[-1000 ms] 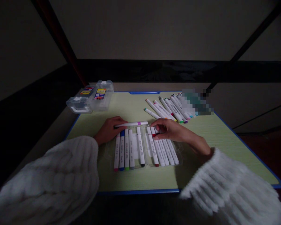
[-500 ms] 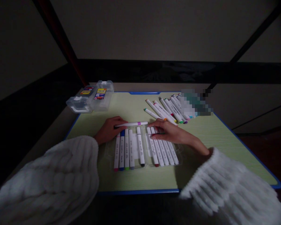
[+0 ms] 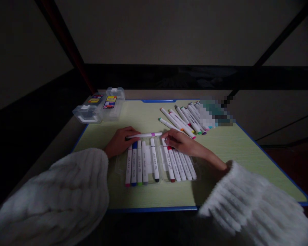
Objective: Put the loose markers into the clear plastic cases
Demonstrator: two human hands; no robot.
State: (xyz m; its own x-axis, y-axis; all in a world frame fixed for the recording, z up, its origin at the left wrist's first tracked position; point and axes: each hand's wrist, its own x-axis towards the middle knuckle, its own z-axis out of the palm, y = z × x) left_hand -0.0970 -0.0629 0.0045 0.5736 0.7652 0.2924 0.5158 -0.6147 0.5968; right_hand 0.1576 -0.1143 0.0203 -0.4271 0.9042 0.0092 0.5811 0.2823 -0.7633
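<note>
On a pale green table (image 3: 220, 191) lies a clear plastic tray (image 3: 149, 171) with two groups of white markers side by side. My left hand (image 3: 119, 140) rests at the tray's far left corner, fingers curled, holding a white marker with a purple band (image 3: 146, 135) that lies crosswise above the tray. My right hand (image 3: 181, 143) lies over the tops of the right group of markers (image 3: 181, 165), fingers bent and pressing on them. The left group (image 3: 141, 164) has pink, blue, green, grey and black ends.
A heap of several loose markers (image 3: 184, 119) lies at the back right beside a blurred patch. Two clear plastic boxes (image 3: 100, 104) with coloured labels stand at the back left corner. The table has a blue rim; dark bars and a wall lie behind.
My right hand has slid a little left and forward over the right group of markers, its fingers lowering onto them. The left hand and its marker have stayed put.
</note>
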